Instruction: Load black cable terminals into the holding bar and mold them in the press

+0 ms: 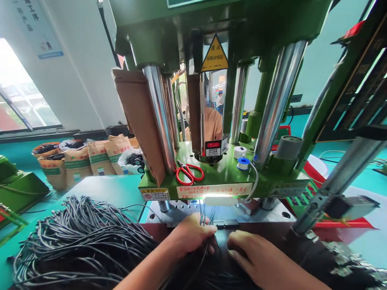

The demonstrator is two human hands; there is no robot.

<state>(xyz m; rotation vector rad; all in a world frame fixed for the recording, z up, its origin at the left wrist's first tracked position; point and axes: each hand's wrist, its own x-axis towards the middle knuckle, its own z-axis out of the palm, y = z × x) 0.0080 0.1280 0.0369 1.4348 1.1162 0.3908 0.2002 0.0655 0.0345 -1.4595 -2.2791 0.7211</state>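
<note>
Several thin dark cables run up from my left hand, which is closed around them at the front of the press. Their upper ends reach beneath the green press body, near a lit white lamp. To the right, my right hand has its fingers curled over the dark table, close to the cables' lower lengths. What it holds, if anything, is hidden. A flat dark metal mold piece lies on the steel plate just beyond both hands.
A large heap of black cables lies to my left. Red-handled scissors and a blue tape roll rest on the press ledge. Metal-ended pieces are piled at right, near a steel post. A person is behind the press.
</note>
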